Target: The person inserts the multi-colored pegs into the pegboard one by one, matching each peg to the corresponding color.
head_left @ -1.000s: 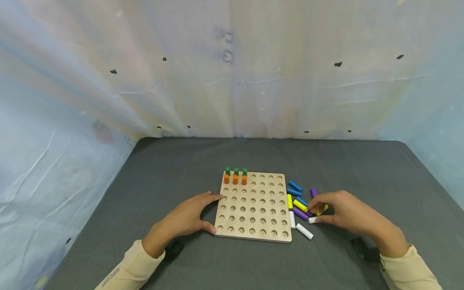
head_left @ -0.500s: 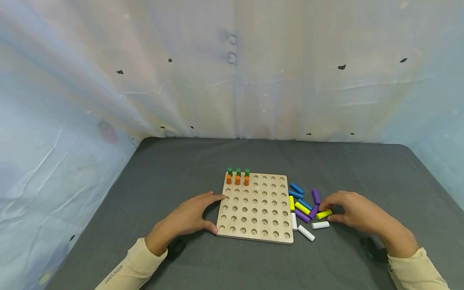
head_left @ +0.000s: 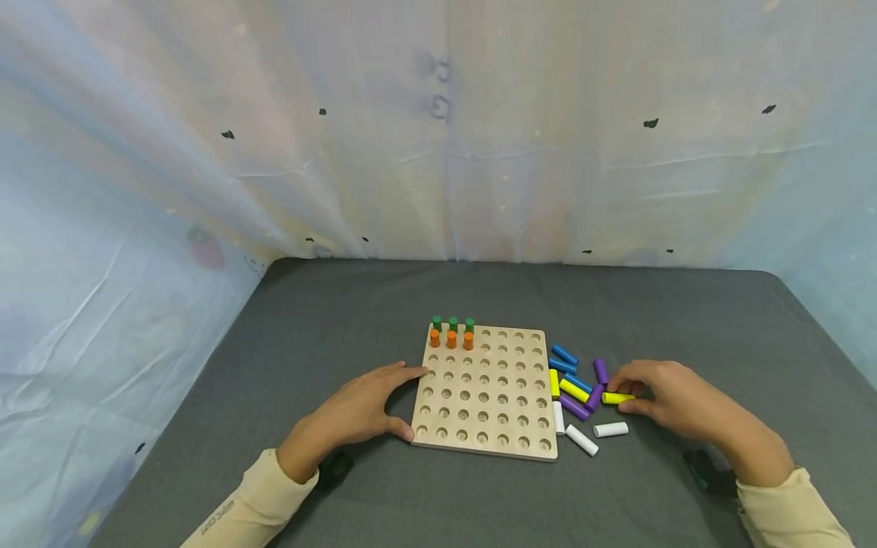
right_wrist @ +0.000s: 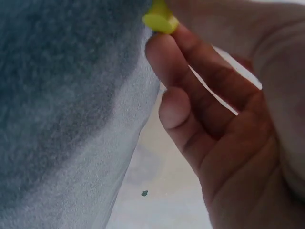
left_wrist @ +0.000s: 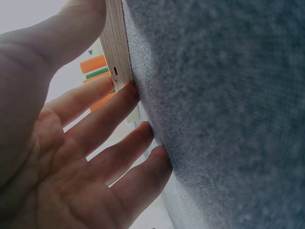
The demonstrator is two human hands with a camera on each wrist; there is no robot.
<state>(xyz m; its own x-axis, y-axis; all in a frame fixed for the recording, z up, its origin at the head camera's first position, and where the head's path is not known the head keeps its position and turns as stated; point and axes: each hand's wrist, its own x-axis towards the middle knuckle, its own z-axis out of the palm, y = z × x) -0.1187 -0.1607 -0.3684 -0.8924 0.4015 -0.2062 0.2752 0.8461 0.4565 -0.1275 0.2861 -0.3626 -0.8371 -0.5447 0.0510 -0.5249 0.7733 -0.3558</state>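
A wooden pegboard with rows of round holes lies on the cloth. Three green pegs and three orange pegs stand in its two far rows, at the left. My left hand touches the board's left side, fingers spread; the left wrist view shows fingertips at the board's edge. Right of the board, my right hand pinches a yellow peg between thumb and fingers, low over the cloth. In the right wrist view this yellow peg shows at the top, its far end hidden.
Loose pegs lie between the board and my right hand: blue pegs, purple pegs, yellow pegs and white pegs. Grey cloth covers the table. A pale curtain hangs behind.
My right hand has left the white peg, which now lies further right, and moved to the yellow peg, which has turned nearly level. My left hand stays at the board.
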